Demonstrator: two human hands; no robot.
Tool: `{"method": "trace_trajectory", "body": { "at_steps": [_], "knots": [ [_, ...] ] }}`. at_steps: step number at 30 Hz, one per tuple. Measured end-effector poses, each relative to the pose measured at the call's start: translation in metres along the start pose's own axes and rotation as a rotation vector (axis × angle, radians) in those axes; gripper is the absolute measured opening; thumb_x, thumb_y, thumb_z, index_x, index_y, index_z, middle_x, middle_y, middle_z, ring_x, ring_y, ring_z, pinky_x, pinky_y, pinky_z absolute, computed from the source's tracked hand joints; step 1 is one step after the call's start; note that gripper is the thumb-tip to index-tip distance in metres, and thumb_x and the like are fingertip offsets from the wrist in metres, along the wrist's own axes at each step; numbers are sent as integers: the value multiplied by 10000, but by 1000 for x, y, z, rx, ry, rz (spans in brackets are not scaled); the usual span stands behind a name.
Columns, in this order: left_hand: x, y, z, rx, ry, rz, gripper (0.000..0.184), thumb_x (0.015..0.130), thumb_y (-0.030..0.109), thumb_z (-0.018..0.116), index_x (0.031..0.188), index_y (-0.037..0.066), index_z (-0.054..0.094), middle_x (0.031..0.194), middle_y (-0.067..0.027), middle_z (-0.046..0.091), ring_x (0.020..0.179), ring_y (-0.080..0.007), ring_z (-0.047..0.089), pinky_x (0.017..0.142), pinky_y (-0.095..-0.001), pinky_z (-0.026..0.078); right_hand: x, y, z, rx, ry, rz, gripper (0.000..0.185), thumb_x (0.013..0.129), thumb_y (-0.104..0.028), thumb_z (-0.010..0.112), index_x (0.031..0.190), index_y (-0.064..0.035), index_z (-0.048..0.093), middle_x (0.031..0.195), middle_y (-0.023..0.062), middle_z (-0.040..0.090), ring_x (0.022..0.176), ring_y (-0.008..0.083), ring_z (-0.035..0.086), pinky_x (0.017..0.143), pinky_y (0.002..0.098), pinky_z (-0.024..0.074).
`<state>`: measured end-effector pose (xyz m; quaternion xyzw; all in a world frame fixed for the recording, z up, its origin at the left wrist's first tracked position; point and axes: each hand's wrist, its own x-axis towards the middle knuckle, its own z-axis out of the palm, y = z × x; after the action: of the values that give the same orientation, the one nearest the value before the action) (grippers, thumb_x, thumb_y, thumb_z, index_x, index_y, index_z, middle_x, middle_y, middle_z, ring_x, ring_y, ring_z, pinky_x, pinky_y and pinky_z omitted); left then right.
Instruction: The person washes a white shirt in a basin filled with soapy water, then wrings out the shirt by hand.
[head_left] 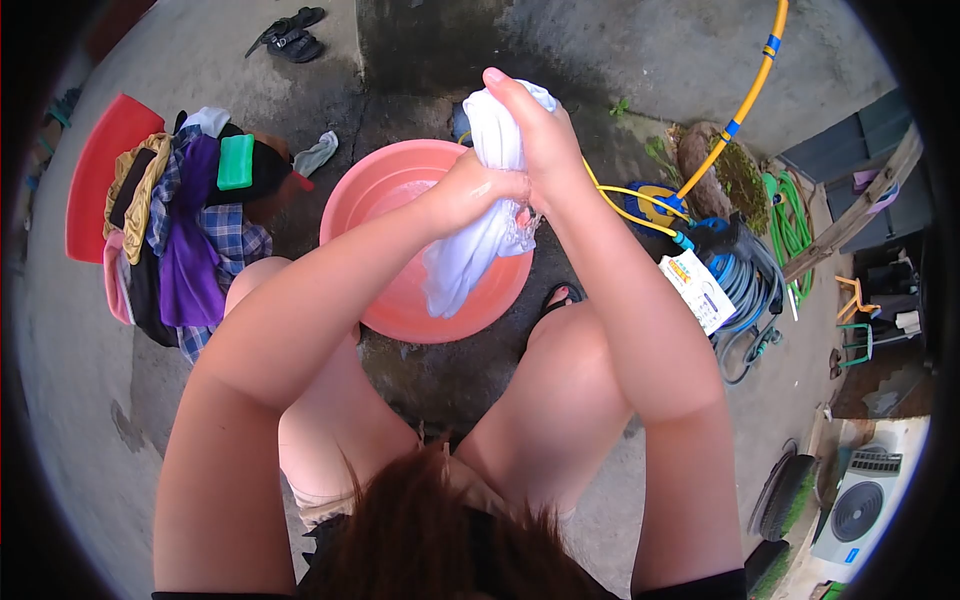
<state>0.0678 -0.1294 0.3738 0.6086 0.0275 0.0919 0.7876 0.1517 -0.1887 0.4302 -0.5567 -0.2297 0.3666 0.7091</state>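
Observation:
A wet white cloth garment (470,255) is bunched between my two hands above a pink plastic basin (345,200). My left hand (475,190) is closed around its middle. Higher up, my right hand (540,130) grips the same cloth, thumb pointing up. Water glistens where the hands meet. The lower end of the cloth hangs loose over the basin. Some pale, sudsy-looking water shows inside the basin; the rest of its inside is hidden behind the cloth and my left arm.
Left of the basin, a red tub (92,190) carries piled clothes, including a purple garment (190,240), with a green soap bar (236,162) on top. A grey sock (316,155) lies nearby. At right are a yellow hose (745,110), a coiled blue-grey hose (750,290) and a white box (697,290).

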Motion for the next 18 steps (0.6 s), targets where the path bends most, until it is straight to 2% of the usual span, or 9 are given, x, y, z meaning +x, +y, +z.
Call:
{"method": "trace_trajectory", "body": {
  "at_steps": [3, 5, 7, 9, 10, 13, 14, 17, 18],
  "knots": [
    [2, -4, 1, 70, 5, 54, 192, 698, 142, 588, 848, 24, 571, 782, -75, 588, 714, -146, 576, 668, -287, 463, -1, 3, -1, 24, 27, -6, 252, 764, -287, 680, 787, -42, 625, 717, 61, 617, 604, 146, 588, 557, 295, 459],
    [1, -6, 6, 85, 83, 43, 217, 682, 147, 593, 854, 16, 568, 779, -72, 573, 720, -151, 558, 647, -289, 442, 2, 8, -7, 20, 7, 6, 231, 769, -285, 684, 803, -69, 608, 721, 44, 611, 598, 139, 585, 538, 289, 453],
    [-1, -2, 7, 174, 84, 49, 242, 681, 151, 597, 875, 11, 565, 786, -71, 566, 725, -158, 552, 643, -292, 432, 1, 10, -10, 35, -5, 35, 203, 777, -259, 668, 809, -68, 608, 721, 43, 608, 618, 136, 585, 565, 281, 456],
    [-2, -5, 3, 229, 85, -29, 265, 681, 154, 600, 897, 7, 559, 795, -73, 561, 722, -166, 550, 644, -296, 430, 1, 16, -12, 43, -8, 60, 190, 789, -252, 661, 809, -71, 608, 728, 42, 608, 640, 133, 588, 586, 275, 458],
    [-3, -7, 1, 256, 88, -66, 276, 681, 155, 601, 909, 5, 556, 800, -74, 559, 720, -170, 549, 644, -299, 429, 1, 19, -16, 40, -50, 81, 226, 814, -275, 658, 866, -62, 606, 798, 46, 618, 719, 125, 598, 651, 274, 469],
    [-7, -4, -1, 237, 154, -114, 300, 704, 170, 601, 948, 2, 553, 822, -86, 564, 733, -173, 556, 648, -301, 436, -2, 20, -21, 17, -187, 57, 295, 837, -315, 652, 954, -51, 594, 876, 47, 618, 804, 122, 599, 723, 281, 477],
    [-8, 0, -1, 222, 167, -105, 309, 719, 182, 602, 963, 0, 556, 827, -88, 568, 742, -174, 563, 657, -302, 441, -5, 16, -26, -6, -271, 51, 449, 857, -328, 634, 1172, -33, 510, 1071, 78, 583, 995, 145, 567, 865, 312, 450],
    [-12, 19, -1, 121, 212, -89, 343, 759, 202, 612, 1023, -8, 550, 856, -94, 579, 779, -178, 577, 683, -306, 454, -14, 9, -35, -161, -355, -60, 648, 861, -319, 624, 1360, -30, 329, 1270, 118, 474, 1194, 201, 460, 994, 359, 374],
    [-14, 23, -2, 49, 244, -90, 359, 770, 196, 619, 1051, -11, 539, 876, -95, 582, 798, -180, 579, 691, -308, 457, -14, 3, -40, -173, -484, -32, 805, 845, -296, 641, 1436, -33, 162, 1400, 144, 338, 1319, 244, 324, 1078, 392, 274]
  ]
}}
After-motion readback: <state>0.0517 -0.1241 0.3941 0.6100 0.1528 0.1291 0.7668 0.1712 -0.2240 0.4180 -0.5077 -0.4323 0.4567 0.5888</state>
